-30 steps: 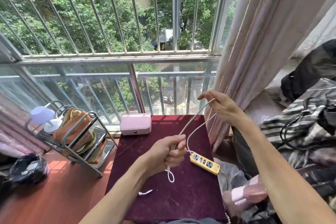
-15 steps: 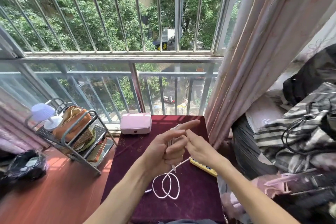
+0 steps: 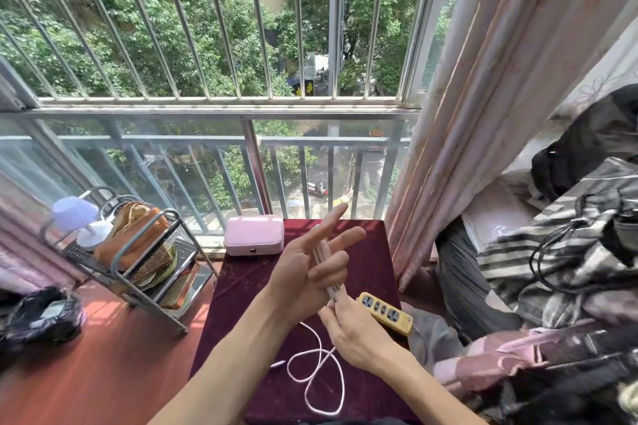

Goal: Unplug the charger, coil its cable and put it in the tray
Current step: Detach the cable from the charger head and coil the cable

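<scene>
The white charger cable (image 3: 321,373) lies in loose loops on the maroon table (image 3: 248,286), and its small connector end (image 3: 278,364) rests left of the loops. Several folded strands of it run across my left hand (image 3: 297,272), held there by the curled lower fingers while the index and middle fingers point up. Just below, my right hand (image 3: 355,335) pinches the cable where the strands leave the left hand. A yellow power strip (image 3: 385,312) sits at the table's right edge, beside my right hand. The charger's plug block is not visible. A pink box (image 3: 253,235) stands at the table's far edge.
A metal wire rack (image 3: 138,252) with bags and a small lamp stands left of the table on the red floor. A black bag (image 3: 41,317) lies far left. Pink curtains (image 3: 466,114) hang to the right, with piled bedding and clothes (image 3: 552,252) below them. Window bars are ahead.
My right hand came down from high beside the curtain to just under my left hand. My left hand's fingers have spread open. More cable lies looped on the table.
</scene>
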The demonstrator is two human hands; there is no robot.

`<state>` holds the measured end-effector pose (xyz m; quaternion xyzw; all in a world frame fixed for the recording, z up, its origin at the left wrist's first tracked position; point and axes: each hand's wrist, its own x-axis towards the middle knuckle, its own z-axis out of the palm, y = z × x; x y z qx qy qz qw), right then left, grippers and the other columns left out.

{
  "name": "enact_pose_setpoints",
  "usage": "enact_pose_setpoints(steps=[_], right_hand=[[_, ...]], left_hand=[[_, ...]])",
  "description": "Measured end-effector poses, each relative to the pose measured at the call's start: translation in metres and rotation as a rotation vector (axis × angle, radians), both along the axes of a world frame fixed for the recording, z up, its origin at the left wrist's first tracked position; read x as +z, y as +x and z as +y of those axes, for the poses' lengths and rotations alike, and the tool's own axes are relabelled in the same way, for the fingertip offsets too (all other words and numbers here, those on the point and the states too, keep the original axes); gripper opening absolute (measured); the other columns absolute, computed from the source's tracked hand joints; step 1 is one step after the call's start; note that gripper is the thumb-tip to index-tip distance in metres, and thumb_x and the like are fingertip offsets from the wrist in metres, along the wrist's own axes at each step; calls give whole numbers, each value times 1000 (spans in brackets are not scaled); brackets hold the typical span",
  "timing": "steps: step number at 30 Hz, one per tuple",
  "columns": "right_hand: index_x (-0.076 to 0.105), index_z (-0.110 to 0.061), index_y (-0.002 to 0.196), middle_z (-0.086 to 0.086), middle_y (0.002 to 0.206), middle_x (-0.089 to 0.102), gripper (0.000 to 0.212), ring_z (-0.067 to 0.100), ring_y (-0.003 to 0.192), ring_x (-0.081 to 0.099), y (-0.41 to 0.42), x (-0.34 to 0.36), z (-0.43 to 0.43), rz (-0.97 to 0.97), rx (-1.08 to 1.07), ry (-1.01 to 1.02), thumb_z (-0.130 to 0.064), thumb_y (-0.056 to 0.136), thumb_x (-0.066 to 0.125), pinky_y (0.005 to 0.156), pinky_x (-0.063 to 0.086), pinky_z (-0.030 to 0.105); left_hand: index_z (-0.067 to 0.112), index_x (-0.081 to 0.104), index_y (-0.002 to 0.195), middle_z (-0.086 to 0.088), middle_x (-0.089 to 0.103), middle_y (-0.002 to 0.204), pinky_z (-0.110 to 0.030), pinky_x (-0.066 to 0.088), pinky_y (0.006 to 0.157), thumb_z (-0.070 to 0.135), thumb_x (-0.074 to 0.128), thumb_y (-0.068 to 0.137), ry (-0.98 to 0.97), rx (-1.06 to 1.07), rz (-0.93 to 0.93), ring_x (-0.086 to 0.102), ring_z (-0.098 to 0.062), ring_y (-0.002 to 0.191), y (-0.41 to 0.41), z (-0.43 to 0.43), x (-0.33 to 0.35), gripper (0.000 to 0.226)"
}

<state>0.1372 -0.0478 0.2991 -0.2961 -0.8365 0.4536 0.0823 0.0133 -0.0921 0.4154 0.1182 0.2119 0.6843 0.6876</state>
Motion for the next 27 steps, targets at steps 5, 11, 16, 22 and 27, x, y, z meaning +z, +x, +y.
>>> enact_pose_setpoints(steps=[5,11,16,22,27], right_hand=[[51,-52,119,-28,107,70,30,-26,104,58,-2,13,2,5,-58,-243,-26,103,50,86,48,2],[57,2,130,5,107,64,25,-4,105,68,-2,22,-4,46,-210,-176,5,106,49,76,51,9],[53,12,140,28,152,53,37,27,146,49,-5,16,-16,-106,-62,-107,-5,108,54,85,33,-8],[72,-30,63,-19,58,67,23,2,56,66,-6,41,-15,-360,143,302,-45,80,69,49,32,12],[52,-39,123,-17,60,55,23,7,55,48,11,22,-5,-54,244,367,-47,102,48,63,43,31]], left_hand=[[20,42,152,-12,67,91,-19,19,36,23,40,106,41,-102,175,28,-5,35,10,0,9,46],[11,36,153,-10,60,77,-20,13,38,23,34,106,43,-134,218,18,-8,39,31,-7,8,48],[9,40,151,-8,58,74,-20,14,38,22,33,107,91,-166,259,29,-2,36,43,-10,6,46],[4,51,141,-11,60,69,-19,21,37,3,38,101,-34,22,472,35,-5,34,16,-2,0,42],[11,64,128,-11,70,83,-36,58,69,-2,48,95,-299,157,608,66,-19,68,-23,-6,-17,39]])
